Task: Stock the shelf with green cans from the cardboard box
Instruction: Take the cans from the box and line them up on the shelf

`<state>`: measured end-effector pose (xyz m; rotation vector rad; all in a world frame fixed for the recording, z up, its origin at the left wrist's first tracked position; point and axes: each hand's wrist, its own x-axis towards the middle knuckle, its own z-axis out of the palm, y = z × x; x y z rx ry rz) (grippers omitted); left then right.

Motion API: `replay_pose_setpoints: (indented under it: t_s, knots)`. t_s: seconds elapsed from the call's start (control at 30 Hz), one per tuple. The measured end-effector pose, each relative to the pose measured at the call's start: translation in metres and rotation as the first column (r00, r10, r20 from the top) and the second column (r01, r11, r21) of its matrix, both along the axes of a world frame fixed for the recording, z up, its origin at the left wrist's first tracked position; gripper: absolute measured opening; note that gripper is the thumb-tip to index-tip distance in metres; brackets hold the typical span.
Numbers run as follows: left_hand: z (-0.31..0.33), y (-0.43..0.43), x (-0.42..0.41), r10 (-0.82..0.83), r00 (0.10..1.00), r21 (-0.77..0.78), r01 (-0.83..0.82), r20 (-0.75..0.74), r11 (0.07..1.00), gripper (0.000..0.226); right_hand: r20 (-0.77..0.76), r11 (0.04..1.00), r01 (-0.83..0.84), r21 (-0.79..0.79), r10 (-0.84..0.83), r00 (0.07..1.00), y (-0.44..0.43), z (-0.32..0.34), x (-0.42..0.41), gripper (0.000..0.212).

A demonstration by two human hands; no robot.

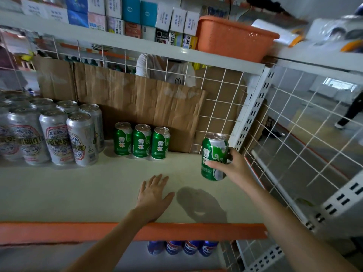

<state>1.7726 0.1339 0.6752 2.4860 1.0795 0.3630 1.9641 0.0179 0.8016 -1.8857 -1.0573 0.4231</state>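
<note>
Three green cans stand upright in a row at the back of the pale shelf, against a sheet of brown cardboard. My right hand grips a fourth green can, held above the shelf to the right of the row and a little nearer to me. My left hand lies flat on the shelf with straight fingers, in front of the row. The cardboard box is not in view.
Several tall silver cans fill the shelf's left side. A white wire grid closes the back and right end. An orange basket and small boxes sit on the shelf above. Blue cans stand below the orange shelf edge.
</note>
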Motion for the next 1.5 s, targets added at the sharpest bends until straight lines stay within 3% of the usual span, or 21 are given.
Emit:
replay_pose_setpoints:
  t_s: [0.1, 0.2, 0.37, 0.47, 0.53, 0.67, 0.83, 0.97, 1.13, 1.33, 1.5]
  knots:
    - [0.022, -0.001, 0.000, 0.004, 0.971, -0.134, 0.029, 0.239, 0.990, 0.075, -0.163, 0.992, -0.093, 0.087, 0.106, 0.981, -0.021, -0.003, -0.015, 0.056]
    - [0.059, -0.008, 0.002, 0.046, 0.876, -0.311, 0.121, 0.480, 0.943, 0.054, -0.294, 0.986, -0.119, 0.116, 0.149, 0.944, -0.035, -0.010, -0.034, 0.067]
    - [0.114, -0.030, -0.003, -0.022, 0.705, -0.401, 0.428, 0.709, 0.810, 0.054, -0.303, 0.961, -0.242, 0.136, 0.272, 0.913, -0.044, -0.015, -0.059, 0.066]
    - [0.125, -0.043, -0.005, -0.112, 0.683, -0.414, 0.556, 0.722, 0.721, 0.054, -0.308, 0.948, -0.279, 0.151, 0.313, 0.898, -0.043, -0.017, -0.073, 0.061]
    - [0.127, -0.046, -0.006, -0.108, 0.673, -0.416, 0.566, 0.731, 0.712, 0.057, -0.308, 0.948, -0.277, 0.158, 0.314, 0.898, -0.043, -0.018, -0.079, 0.060]
    - [0.131, -0.047, -0.010, -0.067, 0.646, -0.399, 0.545, 0.760, 0.737, 0.052, -0.286, 0.954, -0.262, 0.148, 0.295, 0.912, -0.041, -0.019, -0.082, 0.062]
    - [0.131, -0.046, -0.014, 0.020, 0.574, -0.388, 0.527, 0.818, 0.756, 0.066, -0.247, 0.951, -0.264, 0.161, 0.298, 0.922, -0.045, -0.016, -0.080, 0.071]
    - [0.138, -0.047, -0.013, 0.120, 0.520, -0.396, 0.462, 0.846, 0.793, 0.048, -0.154, 0.958, -0.247, 0.147, 0.269, 0.951, -0.053, -0.019, -0.083, 0.090]
    - [0.145, -0.052, -0.009, 0.222, 0.538, -0.421, 0.280, 0.813, 0.863, 0.033, -0.006, 0.978, -0.126, 0.169, 0.128, 0.992, -0.053, -0.030, -0.100, 0.109]
    - [0.146, -0.062, -0.005, 0.219, 0.590, -0.393, 0.183, 0.777, 0.901, 0.043, 0.144, 0.979, -0.016, 0.204, -0.014, 0.989, -0.043, -0.026, -0.114, 0.077]
    - [0.145, -0.063, -0.008, 0.173, 0.677, -0.350, 0.133, 0.715, 0.927, 0.054, 0.081, 0.982, -0.009, 0.190, -0.006, 0.997, -0.040, -0.026, -0.108, 0.066]
